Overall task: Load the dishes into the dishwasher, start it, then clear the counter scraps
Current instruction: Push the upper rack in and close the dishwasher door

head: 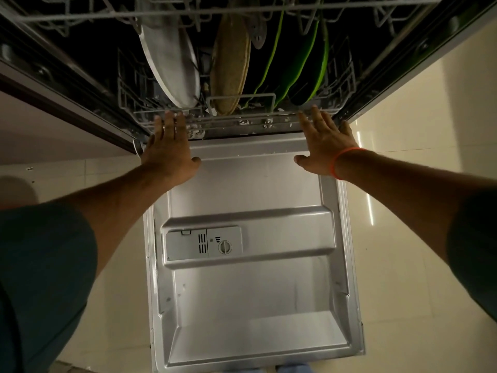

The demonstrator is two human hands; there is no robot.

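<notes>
Door (252, 286) down; both hands flat against lower rack (236, 119).

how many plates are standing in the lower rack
4 visible: a grey plate leftmost, a tan plate beside it, then two green plates on the right; others may be hidden.

upper rack (188, 12): cut off by the top edge
green plates (304, 63): tops hidden behind the upper rack
dishwasher interior (88, 63): too dark to make out
door (242, 292): near edge cut off at the bottom
</notes>
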